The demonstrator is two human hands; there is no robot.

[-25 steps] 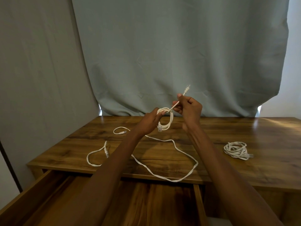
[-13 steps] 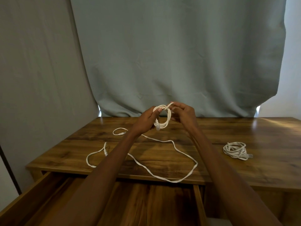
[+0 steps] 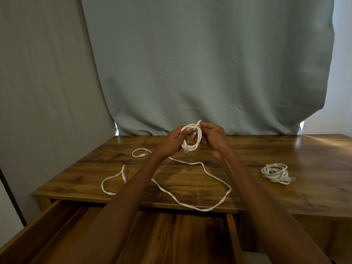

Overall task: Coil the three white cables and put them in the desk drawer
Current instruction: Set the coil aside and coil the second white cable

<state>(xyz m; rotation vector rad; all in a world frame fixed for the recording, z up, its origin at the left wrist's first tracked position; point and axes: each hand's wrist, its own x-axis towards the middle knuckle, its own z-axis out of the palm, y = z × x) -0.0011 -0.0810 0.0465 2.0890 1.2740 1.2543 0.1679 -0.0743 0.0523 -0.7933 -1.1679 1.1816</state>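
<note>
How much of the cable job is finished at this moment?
Done: one coiled cable lies on the desk. In hand: left hand and right hand hold a second coil. Left: the loose cable is uncoiled, and the open drawer shows no cables.

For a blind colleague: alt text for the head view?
Both hands, left hand and right hand, hold a small coiled cable above a wooden desk. A loose cable and a coiled bundle lie there; the drawer is open.
</note>
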